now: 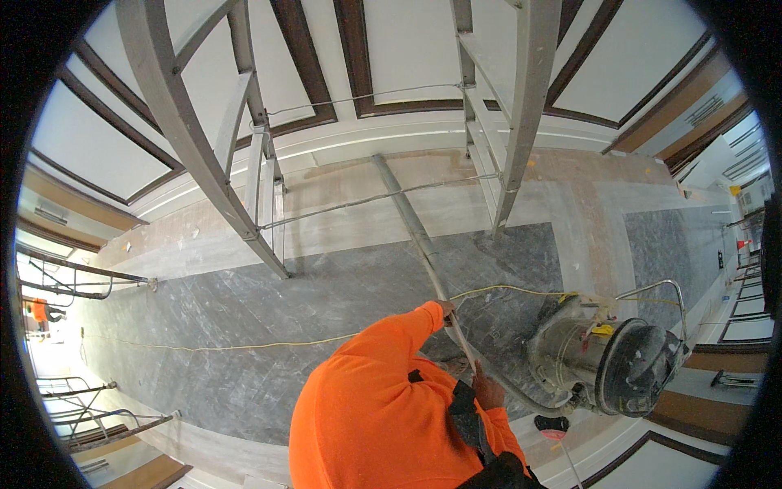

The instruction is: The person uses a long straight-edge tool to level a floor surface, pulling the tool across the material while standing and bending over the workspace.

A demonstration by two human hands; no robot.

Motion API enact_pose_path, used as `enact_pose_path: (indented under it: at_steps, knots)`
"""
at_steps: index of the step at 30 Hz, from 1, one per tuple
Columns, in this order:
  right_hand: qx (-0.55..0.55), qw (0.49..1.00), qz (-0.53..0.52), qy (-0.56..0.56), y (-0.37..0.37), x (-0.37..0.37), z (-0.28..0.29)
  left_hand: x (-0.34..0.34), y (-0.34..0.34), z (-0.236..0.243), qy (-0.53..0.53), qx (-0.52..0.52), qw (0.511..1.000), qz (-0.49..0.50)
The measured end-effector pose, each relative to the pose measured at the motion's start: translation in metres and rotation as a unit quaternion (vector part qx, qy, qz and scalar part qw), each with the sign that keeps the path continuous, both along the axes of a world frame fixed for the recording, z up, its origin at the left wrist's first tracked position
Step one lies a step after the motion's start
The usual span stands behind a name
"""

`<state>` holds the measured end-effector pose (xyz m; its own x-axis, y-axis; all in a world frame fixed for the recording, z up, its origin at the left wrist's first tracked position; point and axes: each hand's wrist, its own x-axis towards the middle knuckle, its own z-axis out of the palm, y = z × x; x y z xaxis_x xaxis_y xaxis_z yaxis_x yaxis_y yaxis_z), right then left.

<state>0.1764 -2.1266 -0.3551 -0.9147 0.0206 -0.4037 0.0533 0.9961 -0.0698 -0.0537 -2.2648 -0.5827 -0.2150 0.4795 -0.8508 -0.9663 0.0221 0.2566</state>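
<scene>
A long metal vacuum wand [438, 287] slants away from me, its far end on the dusty floor close to the white baseboard. My left hand [448, 313], at the end of an orange sleeve, is wrapped round the middle of the wand. Nearer to me, my right hand [487, 389] grips its upper end, where the grey hose [517, 394] joins. That hose curves right to a big silver canister vacuum [570, 350] with a black top and a chrome handle. The fingers of both hands are partly hidden.
Two metal scaffold frames [513, 155] stand ahead, linked by thin braces [375, 198]. A yellow cord [220, 349] crosses the grey tile floor [326, 306]. A long-handled dustpan [552, 425] is right of me. More scaffold [90, 281] and a person in orange [39, 311] are far left.
</scene>
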Motion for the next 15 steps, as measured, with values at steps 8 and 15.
enact_pose_path:
  at_steps: [8,15]
  knots:
    - [-0.044,0.998,-0.030,-0.034,-0.010,0.002,0.001,0.008,-0.015,0.001,0.034,-0.034,0.999,-0.013]
    - [-0.136,0.991,-0.019,-0.011,-0.026,0.011,-0.020,0.030,-0.047,-0.073,0.280,-0.039,0.953,-0.110]
